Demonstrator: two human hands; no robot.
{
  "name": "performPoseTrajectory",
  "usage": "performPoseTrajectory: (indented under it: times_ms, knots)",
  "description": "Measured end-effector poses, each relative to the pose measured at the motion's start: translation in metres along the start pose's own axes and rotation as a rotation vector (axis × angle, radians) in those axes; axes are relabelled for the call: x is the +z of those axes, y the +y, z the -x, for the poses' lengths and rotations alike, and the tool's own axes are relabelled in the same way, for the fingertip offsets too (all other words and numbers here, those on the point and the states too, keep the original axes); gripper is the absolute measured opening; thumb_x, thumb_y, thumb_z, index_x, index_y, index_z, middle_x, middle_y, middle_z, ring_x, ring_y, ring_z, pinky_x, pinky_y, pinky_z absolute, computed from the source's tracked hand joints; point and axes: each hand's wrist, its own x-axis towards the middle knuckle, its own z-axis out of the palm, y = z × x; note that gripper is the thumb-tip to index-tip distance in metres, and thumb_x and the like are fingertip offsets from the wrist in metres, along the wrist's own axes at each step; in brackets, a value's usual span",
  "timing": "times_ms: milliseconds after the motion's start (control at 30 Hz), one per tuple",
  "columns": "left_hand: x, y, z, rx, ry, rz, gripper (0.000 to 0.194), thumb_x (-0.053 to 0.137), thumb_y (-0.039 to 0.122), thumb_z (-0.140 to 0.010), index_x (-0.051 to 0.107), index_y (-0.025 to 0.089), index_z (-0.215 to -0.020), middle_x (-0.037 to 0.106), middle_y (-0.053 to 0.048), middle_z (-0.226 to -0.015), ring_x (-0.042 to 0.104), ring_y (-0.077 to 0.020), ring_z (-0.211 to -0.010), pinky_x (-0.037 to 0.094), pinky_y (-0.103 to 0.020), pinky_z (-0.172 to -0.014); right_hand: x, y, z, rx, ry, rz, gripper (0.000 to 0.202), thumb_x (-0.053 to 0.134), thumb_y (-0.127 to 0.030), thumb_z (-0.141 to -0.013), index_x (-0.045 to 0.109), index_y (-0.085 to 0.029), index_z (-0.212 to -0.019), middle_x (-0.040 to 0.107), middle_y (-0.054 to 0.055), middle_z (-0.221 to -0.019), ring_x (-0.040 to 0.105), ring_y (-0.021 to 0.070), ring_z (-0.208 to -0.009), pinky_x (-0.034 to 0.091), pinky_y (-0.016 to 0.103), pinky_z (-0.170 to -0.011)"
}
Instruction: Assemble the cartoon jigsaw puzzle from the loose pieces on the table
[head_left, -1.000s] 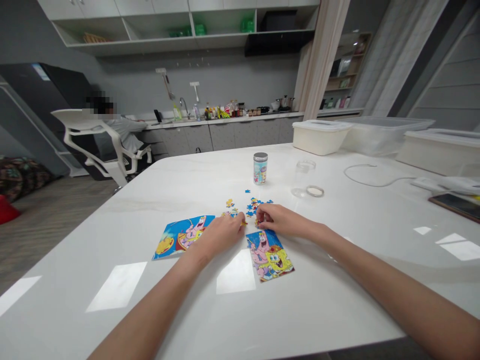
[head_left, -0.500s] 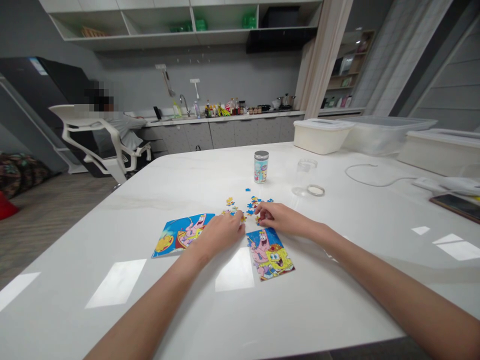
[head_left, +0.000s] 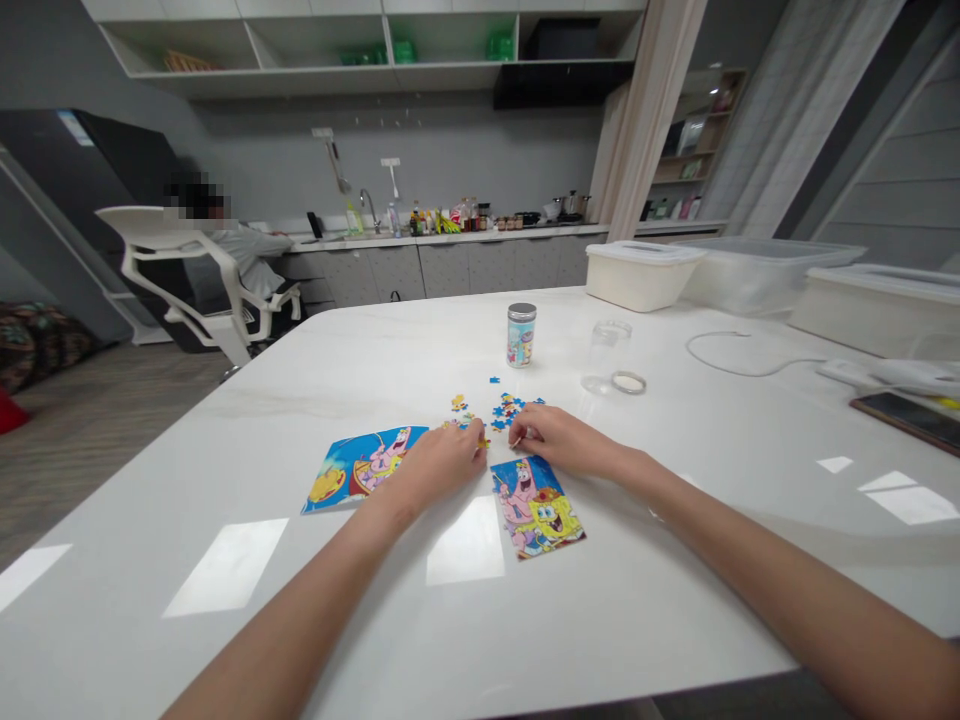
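- White surface [head_left: 360, 620] stretching from the jigsaw section to the near rim.
- Picture sheet [head_left: 349, 472], its right part behind the left hand.
- Jigsaw section [head_left: 536, 510], flat, slightly turned, blue-topped with pink and yellow cartoon figures; top edge near the right hand.
- Left hand [head_left: 446, 462], right hand [head_left: 564, 438]: fingers curled; whether either grip has a piece, cannot tell.
- Loose pieces [head_left: 508, 408] beyond.
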Motion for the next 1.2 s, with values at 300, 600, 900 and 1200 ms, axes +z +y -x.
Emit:
performPoseTrajectory:
  times_ms: [300,600,900,1200]
  knots:
    - [0.0,0.002,0.001,-0.037,0.02,0.111,0.033,0.04,0.029,-0.09,0.05,0.016,-0.118,0.069,-0.012,-0.088,0.065,-0.028,-0.083,0.044,-0.034,-0.068,0.004,-0.001,-0.004,0.093,0.146,-0.185,0.015,0.058,-0.006,-0.075,0.067,-0.017,-0.076,0.063,0.003,-0.08,0.058,0.0143,-0.073,0.045,0.028,-0.07]
    - [-0.007,0.006,-0.004,-0.114,0.123,0.681,0.023,0.049,0.034,-0.087,0.065,0.019,-0.092,0.053,0.003,-0.054,0.049,-0.0134,-0.053,0.034,-0.023,-0.056,0.013,0.0,-0.009,0.399,0.102,-0.882,0.018,0.074,-0.027,-0.066,0.066,-0.017,-0.078,0.063,0.0,-0.071,0.056,0.0123,-0.064,0.042,0.026,-0.058]
    - [-0.015,0.007,-0.007,-0.358,-0.005,1.327,0.019,0.058,0.035,-0.082,0.059,0.017,-0.08,0.02,0.012,-0.041,0.016,-0.0055,-0.036,0.011,-0.021,-0.04,0.001,-0.013,-0.005,0.484,0.104,-1.167,0.021,0.08,-0.026,-0.064,0.07,-0.018,-0.08,0.065,0.003,-0.08,0.057,0.0125,-0.078,0.042,0.027,-0.071]
    - [-0.018,0.008,-0.004,-0.346,-0.044,1.509,0.022,0.059,0.037,-0.082,0.055,0.017,-0.074,0.018,0.012,-0.045,0.013,-0.0045,-0.038,0.009,-0.021,-0.039,0.001,-0.012,-0.004,0.487,0.104,-1.332,0.02,0.081,-0.025,-0.064,0.07,-0.019,-0.079,0.064,0.001,-0.089,0.055,0.0096,-0.083,0.042,0.022,-0.072]
